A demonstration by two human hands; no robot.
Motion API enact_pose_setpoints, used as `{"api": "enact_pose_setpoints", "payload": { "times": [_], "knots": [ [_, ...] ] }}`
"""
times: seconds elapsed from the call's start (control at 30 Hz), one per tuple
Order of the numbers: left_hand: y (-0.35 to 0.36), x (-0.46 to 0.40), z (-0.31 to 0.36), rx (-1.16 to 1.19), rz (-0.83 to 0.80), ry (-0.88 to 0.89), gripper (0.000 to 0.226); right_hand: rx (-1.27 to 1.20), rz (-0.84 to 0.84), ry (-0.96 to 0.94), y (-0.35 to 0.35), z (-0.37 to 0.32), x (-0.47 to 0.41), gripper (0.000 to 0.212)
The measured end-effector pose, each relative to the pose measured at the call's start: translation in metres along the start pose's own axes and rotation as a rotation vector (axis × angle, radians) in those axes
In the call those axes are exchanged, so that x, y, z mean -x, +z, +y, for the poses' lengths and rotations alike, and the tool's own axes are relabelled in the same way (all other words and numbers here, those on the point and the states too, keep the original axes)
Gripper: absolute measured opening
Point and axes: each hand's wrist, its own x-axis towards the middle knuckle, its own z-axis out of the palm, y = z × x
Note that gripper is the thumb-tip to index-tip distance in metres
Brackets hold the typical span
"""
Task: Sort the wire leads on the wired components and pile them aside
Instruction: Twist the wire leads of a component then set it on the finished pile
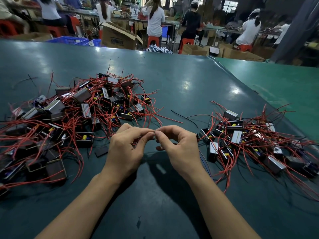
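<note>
Two heaps of small black box components with red and black wire leads lie on the dark green table. The larger heap [72, 116] spreads at the left, the smaller heap [250, 140] at the right. Between them, above the table, my left hand [127, 149] and my right hand [179, 149] meet fingertip to fingertip. Both pinch the thin wire leads [154, 130] of one component, which is mostly hidden behind my fingers. A dark part of it shows under the left fingers.
A loose black wire [184, 117] lies between the heaps. A flat black lid [101, 151] rests near my left hand. The table's far edge [155, 51] borders cardboard boxes, blue crates and seated workers. A lighter green mat [276, 80] covers the right side.
</note>
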Motion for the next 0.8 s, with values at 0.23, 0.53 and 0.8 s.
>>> {"api": "enact_pose_setpoints", "payload": {
  "times": [0.23,0.53,0.8],
  "knots": [
    [-0.005,-0.003,-0.003,-0.033,-0.093,0.09,0.018,-0.057,-0.016,0.042,-0.006,0.001,-0.002,0.01],
    [-0.003,0.0,0.0,-0.052,-0.144,0.065,0.021,0.036,0.003,0.021,-0.003,0.004,-0.001,0.01],
    [0.001,0.001,-0.002,0.011,-0.119,-0.009,0.019,0.043,0.119,0.068,0.004,0.011,0.001,0.01]
  ]
}}
